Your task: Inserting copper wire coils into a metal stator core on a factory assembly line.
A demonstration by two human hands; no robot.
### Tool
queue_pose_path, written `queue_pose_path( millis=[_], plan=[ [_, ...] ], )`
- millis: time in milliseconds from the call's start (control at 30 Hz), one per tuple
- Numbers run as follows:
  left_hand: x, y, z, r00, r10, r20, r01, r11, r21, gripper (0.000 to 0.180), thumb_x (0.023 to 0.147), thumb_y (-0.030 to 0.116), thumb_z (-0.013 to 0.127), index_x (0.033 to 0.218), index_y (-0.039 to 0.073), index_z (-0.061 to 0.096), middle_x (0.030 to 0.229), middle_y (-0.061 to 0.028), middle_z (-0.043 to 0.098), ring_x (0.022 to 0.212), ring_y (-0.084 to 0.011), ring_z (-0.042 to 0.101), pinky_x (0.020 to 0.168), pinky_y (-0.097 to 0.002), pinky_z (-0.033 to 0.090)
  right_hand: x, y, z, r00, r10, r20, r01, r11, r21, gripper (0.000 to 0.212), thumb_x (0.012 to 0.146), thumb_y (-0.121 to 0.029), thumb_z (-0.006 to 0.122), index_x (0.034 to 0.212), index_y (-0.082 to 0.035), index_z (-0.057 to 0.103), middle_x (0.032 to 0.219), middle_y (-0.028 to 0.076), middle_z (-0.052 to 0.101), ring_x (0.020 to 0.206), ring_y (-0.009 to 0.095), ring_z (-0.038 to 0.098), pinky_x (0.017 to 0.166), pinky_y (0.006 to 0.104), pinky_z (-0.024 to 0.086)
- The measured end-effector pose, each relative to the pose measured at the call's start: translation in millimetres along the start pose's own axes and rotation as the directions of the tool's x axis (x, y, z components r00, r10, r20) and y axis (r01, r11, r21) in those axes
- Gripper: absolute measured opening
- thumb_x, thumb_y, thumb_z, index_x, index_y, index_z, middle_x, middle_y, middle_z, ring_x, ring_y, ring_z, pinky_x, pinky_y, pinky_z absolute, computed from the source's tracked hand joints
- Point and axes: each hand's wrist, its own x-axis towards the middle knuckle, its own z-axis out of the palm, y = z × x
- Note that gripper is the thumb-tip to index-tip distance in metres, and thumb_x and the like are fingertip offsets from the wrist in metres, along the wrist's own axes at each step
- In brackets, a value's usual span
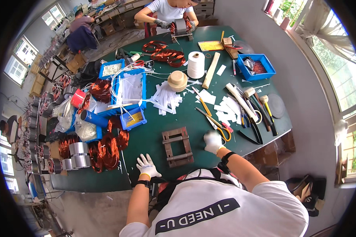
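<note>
Flanking metal frame (178, 147): left hand (147, 166), right hand (213, 141).

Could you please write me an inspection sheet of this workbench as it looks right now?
Surface: green table, bare only near the front edge.
Job's things: brown metal frame lies flat between the hands, touched by neither.
Clutter: copper wire coils, blue bins, white paper strips, thread spool, scissors, mallets.
Hands: gloved left hand spread open on the table; gloved right hand curled beside the frame, whether it holds anything cannot be told.
Cables: nothing seen, apart from the wire coils.
Surroundings: another person works across the table; windows on the right.
</note>
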Motion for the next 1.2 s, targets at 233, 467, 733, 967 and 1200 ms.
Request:
queue_pose_path(
  millis=[233,467,733,967,1200],
  plan=[
    [-4,-11,10,0.998,-0.062,0.007,0.062,0.994,-0.086,0.145,0.059,0.051,0.089,0.156,0.002,-0.007,0.161,-0.0293,-0.007,0.148,-0.0515,-0.004,0.116,-0.0642,0.013,10,-14,-8,0.998,-0.057,0.009,0.057,0.997,-0.056,0.037,0.069,-0.021,0.071,0.105,-0.011,0.070,0.121,0.016,0.062,0.115,0.034,0.057,0.090,0.0416,0.051],
    [-1,-13,7,0.984,0.057,-0.171,-0.074,0.993,-0.097,0.139,0.054,0.046,0.091,0.156,0.003,0.008,0.161,-0.0261,0.007,0.146,-0.0513,0.008,0.114,-0.0649,0.015,17,20,22,0.987,-0.150,-0.055,0.150,0.989,-0.006,0.058,0.052,-0.038,0.088,0.099,-0.012,0.067,0.109,0.016,0.064,0.110,0.039,0.057,0.094,0.0455,0.048],
    [-74,-95,2,0.932,0.151,-0.331,-0.358,0.533,-0.767,0.079,0.084,0.043,0.072,0.148,0.009,0.041,0.158,-0.0200,0.029,0.148,-0.0345,0.024,0.120,-0.0448,0.023,30,29,30,0.963,-0.268,-0.009,0.267,0.962,-0.052,0.053,0.054,-0.035,0.087,0.096,-0.010,0.065,0.096,0.016,0.066,0.098,0.037,0.059,0.085,0.0458,0.048],
    [-117,-299,71,0.677,-0.697,-0.236,-0.371,-0.046,-0.927,0.040,0.094,0.029,0.067,0.119,-0.001,0.065,0.114,-0.0089,0.069,0.104,-0.0159,0.063,0.092,-0.0306,0.049,33,-25,9,0.902,-0.428,-0.058,0.430,0.903,0.026,0.028,0.073,-0.025,0.069,0.090,-0.003,0.065,0.082,0.015,0.068,0.079,0.037,0.066,0.075,0.0446,0.054],
    [-10,-499,99,0.561,-0.827,-0.050,-0.618,-0.378,-0.690,0.069,0.091,0.060,0.061,0.127,0.002,0.059,0.111,-0.0029,0.057,0.098,-0.0151,0.050,0.084,-0.0330,0.043,-62,-228,90,0.382,-0.821,0.424,0.873,0.471,0.125,0.040,0.085,-0.021,0.059,0.123,-0.008,0.059,0.109,0.013,0.065,0.096,0.032,0.064,0.083,0.0402,0.053]
  ],
)
